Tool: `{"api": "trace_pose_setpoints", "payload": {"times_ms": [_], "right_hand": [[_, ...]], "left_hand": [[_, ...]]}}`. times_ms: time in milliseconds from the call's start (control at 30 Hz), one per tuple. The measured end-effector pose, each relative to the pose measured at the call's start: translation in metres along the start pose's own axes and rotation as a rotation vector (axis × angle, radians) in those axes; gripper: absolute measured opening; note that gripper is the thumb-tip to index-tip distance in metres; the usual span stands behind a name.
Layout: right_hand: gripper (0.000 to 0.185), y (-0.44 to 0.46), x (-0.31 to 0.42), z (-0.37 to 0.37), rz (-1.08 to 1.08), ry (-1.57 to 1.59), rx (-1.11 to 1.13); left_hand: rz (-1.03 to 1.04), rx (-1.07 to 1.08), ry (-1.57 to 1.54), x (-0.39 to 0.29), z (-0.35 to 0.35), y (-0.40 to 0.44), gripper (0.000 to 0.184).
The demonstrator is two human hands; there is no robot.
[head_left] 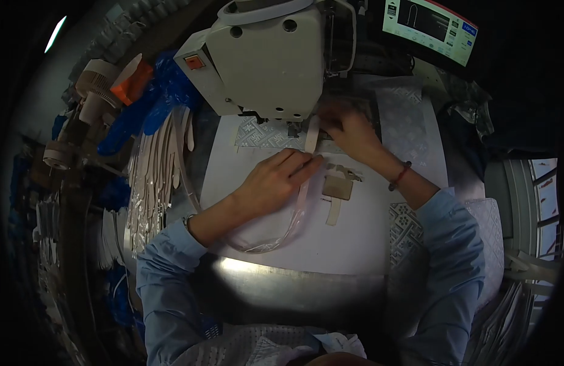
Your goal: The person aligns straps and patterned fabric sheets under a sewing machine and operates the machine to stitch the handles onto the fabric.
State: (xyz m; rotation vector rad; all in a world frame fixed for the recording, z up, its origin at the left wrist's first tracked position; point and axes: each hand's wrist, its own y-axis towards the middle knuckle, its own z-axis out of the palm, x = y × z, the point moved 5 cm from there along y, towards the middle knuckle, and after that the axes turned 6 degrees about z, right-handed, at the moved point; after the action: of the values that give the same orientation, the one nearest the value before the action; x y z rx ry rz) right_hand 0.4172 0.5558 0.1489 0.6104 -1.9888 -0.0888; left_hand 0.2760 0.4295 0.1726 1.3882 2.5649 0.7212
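My left hand (273, 183) is closed, its fingertips pinching a pale fabric strap (312, 135) in front of the sewing machine's needle area (294, 128). The strap's upper end stands just right of the needle, while the rest loops down toward my body in a clear, shiny covering (292, 227). Close to the strap's upper end is my right hand (352, 134), its fingers smeared by motion and partly in shadow. I cannot tell whether they touch anything. A small tan square piece (337, 187) with a short strip below it lies on the white sheet (282, 253).
The sewing machine head (266, 61) overhangs the work area. A bundle of straps (157, 171) hangs at left beside blue plastic (150, 100). Patterned grey fabric (405, 229) lies at right. A lit screen (429, 27) stands at the upper right.
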Motion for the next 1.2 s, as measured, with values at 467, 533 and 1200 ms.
{"api": "trace_pose_setpoints", "payload": {"times_ms": [467, 533, 1200], "right_hand": [[0.038, -0.017, 0.015, 0.011, -0.468, -0.733, -0.047], [0.04, -0.016, 0.013, 0.01, -0.467, -0.786, -0.07], [0.027, -0.006, 0.01, 0.009, -0.528, -0.885, -0.09]], "left_hand": [[-0.02, -0.045, -0.006, 0.027, 0.014, -0.002, 0.041], [-0.027, -0.034, 0.006, 0.032, 0.014, 0.001, 0.04], [0.006, -0.046, 0.036, 0.037, 0.018, 0.0, 0.039]]}}
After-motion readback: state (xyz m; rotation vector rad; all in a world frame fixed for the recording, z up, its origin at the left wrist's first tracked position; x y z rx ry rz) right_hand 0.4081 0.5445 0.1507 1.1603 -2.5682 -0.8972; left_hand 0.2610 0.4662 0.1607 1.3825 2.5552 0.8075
